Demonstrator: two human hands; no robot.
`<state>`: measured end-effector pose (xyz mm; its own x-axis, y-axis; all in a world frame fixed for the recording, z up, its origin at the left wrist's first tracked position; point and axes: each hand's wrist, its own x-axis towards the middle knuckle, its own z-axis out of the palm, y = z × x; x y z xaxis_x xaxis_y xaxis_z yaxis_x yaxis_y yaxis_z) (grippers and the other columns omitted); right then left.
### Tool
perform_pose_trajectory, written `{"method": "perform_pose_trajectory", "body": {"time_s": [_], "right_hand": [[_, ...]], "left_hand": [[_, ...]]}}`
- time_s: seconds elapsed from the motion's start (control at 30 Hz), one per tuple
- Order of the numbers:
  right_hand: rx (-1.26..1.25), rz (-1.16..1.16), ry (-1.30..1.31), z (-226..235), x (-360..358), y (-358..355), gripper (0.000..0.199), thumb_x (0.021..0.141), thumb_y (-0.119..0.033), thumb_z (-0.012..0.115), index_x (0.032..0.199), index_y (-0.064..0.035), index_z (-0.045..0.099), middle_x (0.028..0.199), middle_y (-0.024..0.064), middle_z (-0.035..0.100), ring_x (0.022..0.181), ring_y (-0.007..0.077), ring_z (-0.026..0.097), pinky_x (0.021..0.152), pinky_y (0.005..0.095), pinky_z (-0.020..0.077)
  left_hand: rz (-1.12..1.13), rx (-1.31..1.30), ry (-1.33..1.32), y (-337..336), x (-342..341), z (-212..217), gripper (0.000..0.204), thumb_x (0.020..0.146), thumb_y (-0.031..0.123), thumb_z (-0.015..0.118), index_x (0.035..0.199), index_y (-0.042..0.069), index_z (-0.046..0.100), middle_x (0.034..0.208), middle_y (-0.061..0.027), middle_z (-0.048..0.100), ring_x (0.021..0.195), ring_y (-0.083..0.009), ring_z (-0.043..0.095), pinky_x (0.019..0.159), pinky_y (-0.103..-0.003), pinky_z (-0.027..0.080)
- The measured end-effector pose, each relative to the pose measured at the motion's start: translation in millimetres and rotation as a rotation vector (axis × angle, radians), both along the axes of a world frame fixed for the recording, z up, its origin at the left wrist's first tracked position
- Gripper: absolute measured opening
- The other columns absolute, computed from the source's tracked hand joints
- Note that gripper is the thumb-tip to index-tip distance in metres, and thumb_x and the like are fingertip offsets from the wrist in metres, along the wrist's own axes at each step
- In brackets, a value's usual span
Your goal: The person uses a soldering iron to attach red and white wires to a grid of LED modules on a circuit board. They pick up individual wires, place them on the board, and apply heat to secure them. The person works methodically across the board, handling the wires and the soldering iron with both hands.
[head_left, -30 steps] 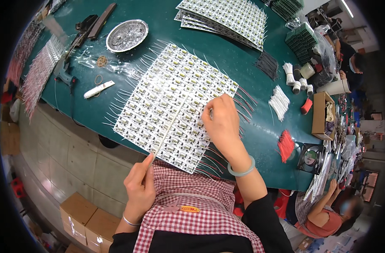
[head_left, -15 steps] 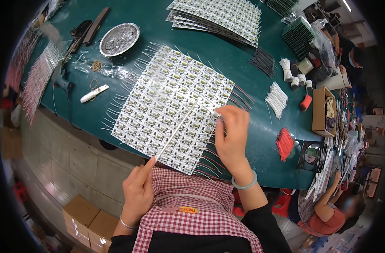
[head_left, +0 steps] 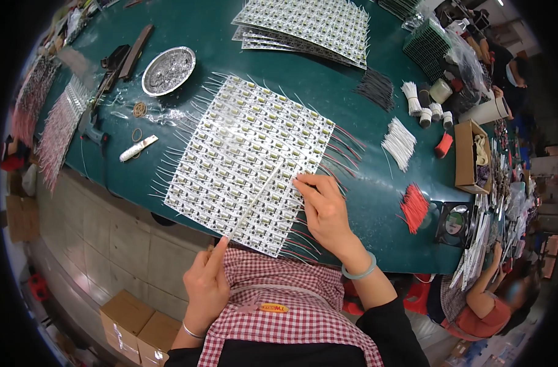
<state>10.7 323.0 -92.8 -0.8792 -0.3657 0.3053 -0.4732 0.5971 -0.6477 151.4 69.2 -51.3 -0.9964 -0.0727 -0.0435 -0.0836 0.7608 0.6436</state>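
A large white circuit-board panel (head_left: 230, 140) lies flat on the table in front of me, covered in rows of small yellow-green components. White wires stick out from its left side, and red and dark wires from its right. My left hand (head_left: 205, 282), at the panel's near edge, is closed on the end of a thin, pale stick (head_left: 253, 203). The stick slants across the panel, away and to the right. Over the panel's right part, my right hand (head_left: 326, 211) has thumb and forefinger close together at the board; whatever is between them is too small to make out.
More panels (head_left: 303, 30) are stacked at the back. A silver bowl (head_left: 169, 71), a glue gun (head_left: 92, 129) and a white tool (head_left: 138, 148) lie left. Rightward are black wires (head_left: 375, 89), white wires (head_left: 399, 144), red wires (head_left: 413, 208) and a cardboard box (head_left: 466, 156). Another person (head_left: 484, 309) sits at right.
My right hand has moved left and nearer along the panel, its fingers now lower on the board. My left hand still holds the stick at the near edge. The whole view has shifted slightly.
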Motion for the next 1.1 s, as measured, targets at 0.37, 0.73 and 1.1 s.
{"method": "perform_pose_trajectory", "body": {"time_s": [0.37, 0.73, 1.1], "right_hand": [[-0.075, 0.068, -0.117, 2.4, 25.0, -24.0, 0.039, 0.090, -0.001, 0.070, 0.127, 0.0071, 0.065, 0.129, 0.0164, 0.063, 0.117, 0.0357, 0.060, 0.099, 0.0438, 0.0506], [-0.114, 0.101, -0.188, 11.0, 21.9, -19.0, 0.040, 0.089, -0.002, 0.072, 0.127, 0.0091, 0.064, 0.131, 0.0171, 0.062, 0.118, 0.0360, 0.059, 0.100, 0.0432, 0.0517], [-0.119, -0.118, 0.045, 10.8, -62.8, 26.8, 0.041, 0.088, 0.011, 0.058, 0.128, 0.0007, 0.065, 0.131, 0.0208, 0.063, 0.119, 0.0390, 0.061, 0.101, 0.0442, 0.0522]], "left_hand": [[-0.025, -0.082, 0.100, 22.6, -37.8, -18.3, 0.053, 0.090, -0.008, 0.065, 0.141, 0.008, 0.068, 0.081, -0.0085, 0.055, 0.063, -0.0238, 0.058, 0.055, -0.036, 0.046], [-0.099, -0.170, 0.314, 46.3, -103.8, -43.0, 0.044, 0.093, -0.004, 0.066, 0.134, 0.009, 0.072, 0.077, -0.0103, 0.058, 0.058, -0.0266, 0.057, 0.054, -0.038, 0.045], [-0.176, -0.042, 0.335, 39.9, -111.8, -48.4, 0.053, 0.087, -0.009, 0.062, 0.135, 0.011, 0.072, 0.075, -0.0109, 0.056, 0.060, -0.0273, 0.057, 0.055, -0.039, 0.045]]}}
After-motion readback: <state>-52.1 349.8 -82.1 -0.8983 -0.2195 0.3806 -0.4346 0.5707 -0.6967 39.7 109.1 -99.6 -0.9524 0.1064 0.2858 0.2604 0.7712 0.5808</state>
